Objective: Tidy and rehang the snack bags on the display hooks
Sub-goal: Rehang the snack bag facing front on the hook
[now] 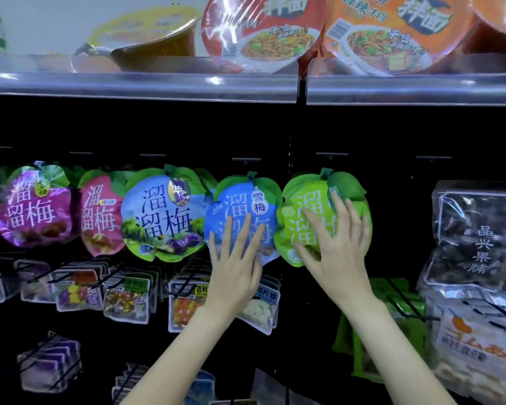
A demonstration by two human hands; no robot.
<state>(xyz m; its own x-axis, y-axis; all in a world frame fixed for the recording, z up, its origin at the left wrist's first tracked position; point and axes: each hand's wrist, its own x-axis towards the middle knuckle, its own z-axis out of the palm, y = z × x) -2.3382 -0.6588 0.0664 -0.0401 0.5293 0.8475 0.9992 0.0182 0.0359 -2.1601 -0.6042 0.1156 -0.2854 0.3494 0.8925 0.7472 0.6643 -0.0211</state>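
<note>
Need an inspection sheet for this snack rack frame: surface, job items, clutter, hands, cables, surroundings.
Surface: black hook panel under a shelf edge.
Job's things: blue bag and green bag hang side by side; purple bag, pink bag, big blue bag to their left.
Clutter: candy packs on lower hooks.
Hands: left hand flat on blue bag; right hand flat on green bag.
Cables: nothing seen.
Surroundings: noodle bowls above.

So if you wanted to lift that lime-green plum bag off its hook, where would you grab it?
Probably near the top, by the leaf-shaped header of the lime-green plum bag, coming straight from the front. The hook hole seems to sit up there, so a pinch at the top could slide it forward. The right hand lies flat on its face, and the blue plum bag crowds its left edge.
</note>
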